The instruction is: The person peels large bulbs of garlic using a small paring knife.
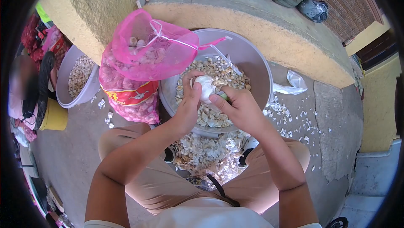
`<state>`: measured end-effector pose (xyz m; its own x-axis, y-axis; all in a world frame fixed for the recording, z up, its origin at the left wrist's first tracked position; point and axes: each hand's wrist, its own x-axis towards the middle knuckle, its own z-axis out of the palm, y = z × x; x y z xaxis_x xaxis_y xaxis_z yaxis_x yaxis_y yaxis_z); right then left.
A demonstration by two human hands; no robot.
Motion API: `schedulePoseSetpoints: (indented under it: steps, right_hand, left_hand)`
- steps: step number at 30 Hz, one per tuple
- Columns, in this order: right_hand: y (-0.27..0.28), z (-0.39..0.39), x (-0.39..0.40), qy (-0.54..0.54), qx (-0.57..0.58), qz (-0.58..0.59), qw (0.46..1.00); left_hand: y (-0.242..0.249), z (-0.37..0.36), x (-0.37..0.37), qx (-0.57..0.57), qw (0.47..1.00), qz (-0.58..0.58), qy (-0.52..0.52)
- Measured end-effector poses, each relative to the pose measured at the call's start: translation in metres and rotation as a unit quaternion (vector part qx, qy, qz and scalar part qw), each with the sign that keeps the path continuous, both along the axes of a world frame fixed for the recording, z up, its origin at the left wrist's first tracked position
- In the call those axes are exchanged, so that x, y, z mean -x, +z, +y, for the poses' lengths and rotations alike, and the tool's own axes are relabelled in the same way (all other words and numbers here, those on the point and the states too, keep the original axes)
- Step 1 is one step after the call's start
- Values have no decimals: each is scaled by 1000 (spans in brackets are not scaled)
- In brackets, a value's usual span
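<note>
Over the big grey tub (263,66), my left hand (190,104) is closed around a white garlic bulb (205,88). My right hand (240,109) meets the bulb from the right, its thumb and fingers closed on a small green thing (223,96) that is mostly hidden; I cannot tell what kind it is. Dry stalk and skin stick out at the bulb's upper right. Below both hands, loose garlic cloves (210,117) cover the tub's bottom. A pink mesh sack (130,70) full of garlic bulbs leans at the tub's left, its loose top and white tie hanging over the rim.
Garlic skins (208,152) are heaped between my legs, and more scraps (280,112) litter the floor at right. A second tub (63,83) with cloves stands left, near a seated person (27,85) and a yellow bucket (54,116). Behind runs a concrete ledge (252,28) with bags.
</note>
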<state>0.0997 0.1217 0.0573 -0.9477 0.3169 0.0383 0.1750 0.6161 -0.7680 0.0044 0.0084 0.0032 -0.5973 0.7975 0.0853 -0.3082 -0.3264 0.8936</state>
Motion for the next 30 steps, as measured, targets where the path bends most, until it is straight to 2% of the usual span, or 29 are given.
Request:
schedulePoseSetpoints:
  steps: [5,8,11,14,17,30]
  right_hand:
    - [0,-5,-1,36,-91,4,995]
    - [-10,-19,-2,93,-216,-72,969]
    - [-22,-19,-2,110,-179,-73,975]
    - [-1,-10,-3,53,-19,10,998]
    - [11,-3,-3,-20,15,-1,1000]
    - [13,-1,-1,-13,17,-17,1000]
  left_hand:
    - [-2,2,2,2,1000,9,10]
    - [-1,4,6,22,999,-42,25]
    - [14,4,2,17,995,-90,36]
    - [2,3,6,-7,997,-64,34]
    - [11,1,3,-61,994,-95,2]
    - [-2,4,7,-64,991,117,24]
